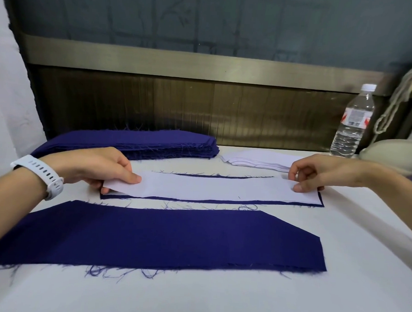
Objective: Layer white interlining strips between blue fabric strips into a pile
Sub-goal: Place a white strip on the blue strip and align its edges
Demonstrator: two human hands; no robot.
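While the white strip (210,187) lies in the middle of the frame, both hands hold it by its ends. The left hand (99,167) pinches the left end, with the thumb on top and the other fingers curled under it, and this end is lifted a little. The right hand (318,171) pinches the right end between thumb and forefinger, and its other fingers are bent inward. The white strip lies over a blue strip (117,197) and covers almost all of it; only thin blue edges show along the upper side, the lower side and the right end. Just below these two, in the lower half of the frame, a much wider blue piece (160,237) lies flat, with frayed threads (113,272) along its lower edge. Above the left hand, in the upper left of the table (192,298), there is a thick blue stack (153,141). To its right, just above the right hand, there is a lower white stack (259,160). A white watch (41,173) is on the left wrist. At the right side of the frame a clear bottle (352,123) with a white cap stands upright at the far edge of the table, well apart from the strips.
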